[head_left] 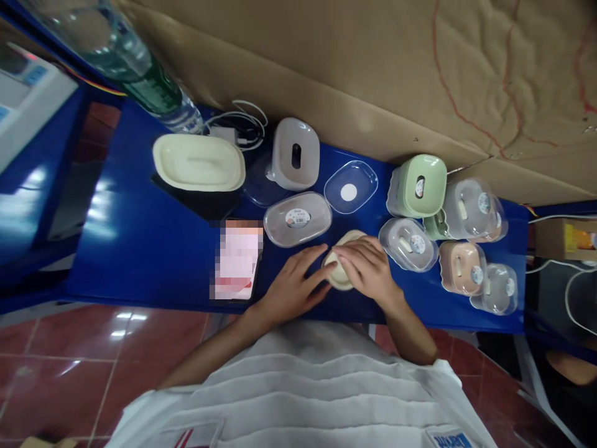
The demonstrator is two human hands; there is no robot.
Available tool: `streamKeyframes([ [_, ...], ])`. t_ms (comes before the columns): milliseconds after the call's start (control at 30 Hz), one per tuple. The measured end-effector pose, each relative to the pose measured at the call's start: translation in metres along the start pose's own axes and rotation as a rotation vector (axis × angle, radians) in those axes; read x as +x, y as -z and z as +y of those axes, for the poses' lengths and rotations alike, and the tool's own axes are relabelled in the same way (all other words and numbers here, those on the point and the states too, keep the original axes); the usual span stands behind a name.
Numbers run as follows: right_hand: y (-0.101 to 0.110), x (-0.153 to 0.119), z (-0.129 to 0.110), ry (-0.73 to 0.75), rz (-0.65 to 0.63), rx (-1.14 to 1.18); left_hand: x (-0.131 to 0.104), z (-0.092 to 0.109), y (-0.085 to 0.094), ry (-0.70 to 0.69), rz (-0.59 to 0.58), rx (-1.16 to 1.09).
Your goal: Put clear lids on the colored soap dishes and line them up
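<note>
A small cream plastic piece (344, 281) with rounded corners lies on the blue table in front of me, partly hidden by my hands. My left hand (295, 284) comes in from its left side, fingers stretched out and apart, with the fingertips at its edge. Over its top and right part is my right hand (368, 269), its fingers drawn together in a pinch; what they hold, if anything, is hidden. Just beyond lie a clear oval container with a label (297, 219) and a transparent lid with a white round sticker (349, 188).
Left of my hands lies a phone (237, 261). Behind it are a cream oval tray (199, 163), a water bottle (156, 93) and a white cable (254, 124). A greyish box (296, 155) stands at the back. Several lidded boxes, including a green one (425, 185), fill the right side.
</note>
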State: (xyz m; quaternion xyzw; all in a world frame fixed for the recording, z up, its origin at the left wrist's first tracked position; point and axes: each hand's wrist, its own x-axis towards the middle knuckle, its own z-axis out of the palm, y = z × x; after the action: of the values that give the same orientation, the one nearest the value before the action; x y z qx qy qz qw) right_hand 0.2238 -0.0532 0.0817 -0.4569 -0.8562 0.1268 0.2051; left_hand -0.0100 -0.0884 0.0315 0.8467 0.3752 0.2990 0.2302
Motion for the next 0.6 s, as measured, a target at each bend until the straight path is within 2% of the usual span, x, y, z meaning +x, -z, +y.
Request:
streamKeyframes([
  [100, -0.002, 0.007, 0.003, -0.059, 0.101, -0.046, 0.003, 0.004, 0.002, -0.125, -0.146, 0.081],
  [167, -0.006, 0.014, 0.008, -0.128, 0.083, -0.107, 0.004, 0.006, 0.003, -0.166, -0.186, 0.093],
  [233, -0.012, 0.017, 0.013, -0.162, 0.026, -0.159, 0.002, 0.006, 0.004, -0.148, -0.148, 0.107],
  [333, -0.020, 0.016, 0.017, -0.196, -0.017, -0.225, -0.001, 0.003, 0.006, -0.052, -0.025, 0.134],
  [433, -0.025, 0.010, 0.019, -0.245, -0.003, -0.269, 0.000, 0.001, 0.004, 0.010, 0.017, 0.158],
  [500, -0.027, 0.006, 0.020, -0.257, 0.016, -0.257, 0.002, 0.001, 0.001, 0.019, 0.024, 0.173],
  [600, -0.030, 0.004, 0.024, -0.245, 0.077, -0.232, 0.002, 0.004, 0.000, 0.019, 0.094, 0.199],
])
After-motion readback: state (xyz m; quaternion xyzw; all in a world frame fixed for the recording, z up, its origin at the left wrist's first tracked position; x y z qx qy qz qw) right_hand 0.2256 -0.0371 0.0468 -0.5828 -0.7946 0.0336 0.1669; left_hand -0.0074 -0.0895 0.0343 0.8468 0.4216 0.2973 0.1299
